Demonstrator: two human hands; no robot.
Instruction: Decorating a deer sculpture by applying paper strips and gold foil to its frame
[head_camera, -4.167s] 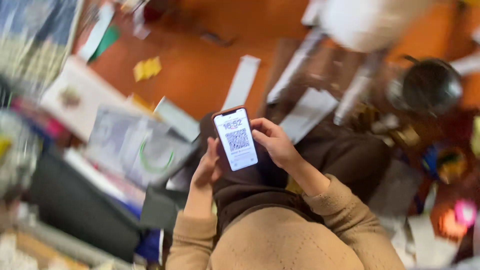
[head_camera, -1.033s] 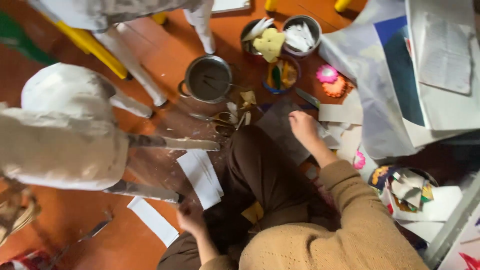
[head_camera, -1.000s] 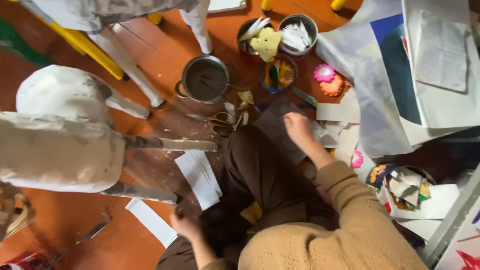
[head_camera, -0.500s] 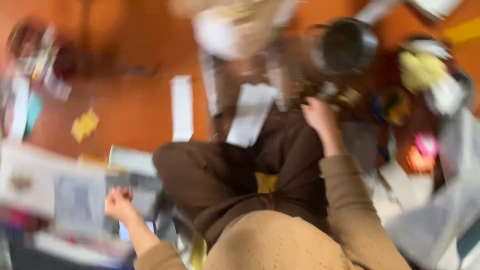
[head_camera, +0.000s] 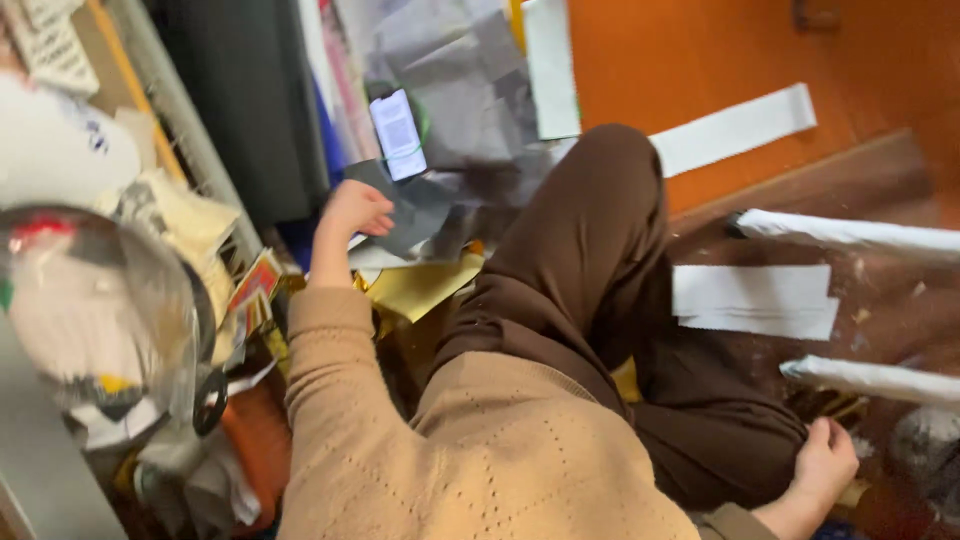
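1. Sitting on the orange floor (head_camera: 700, 60) with legs folded, the person reaches the left hand (head_camera: 352, 210) out over a pile of papers at the floor's upper left – fingers curled loosely, resting on or just above a dark grey card sheet (head_camera: 405, 205); I cannot tell whether it grips the sheet.
2. The phone (head_camera: 397, 133) lies flat, screen up and lit, on crumpled grey paper (head_camera: 470, 90) just beyond the left hand, apart from it – near enough to glance at, I judge.
3. The right hand (head_camera: 822, 462) is down by the right knee at the lower right, closed into a loose fist; nothing shows in it, and it seems to prop the body.
4. Brown trousers (head_camera: 600, 250), soft cloth, with a tan knitted sweater (head_camera: 500, 450) above them.
5. White paper strips (head_camera: 735, 125), flat and long, lie on the floor past the knee; a wider white sheet (head_camera: 755, 300) sits on a scuffed, paint-flecked patch nearer the right hand.
6. Yellow paper (head_camera: 425, 285), slightly creased, is tucked under the thigh edge, beside the grey card.
7. At the left edge – a blurred round shiny bowl or lid (head_camera: 90, 310) and stacked card scraps against a shelf frame; details too smeared to tell.
8. White rod-like legs (head_camera: 850, 235) cross the right edge.
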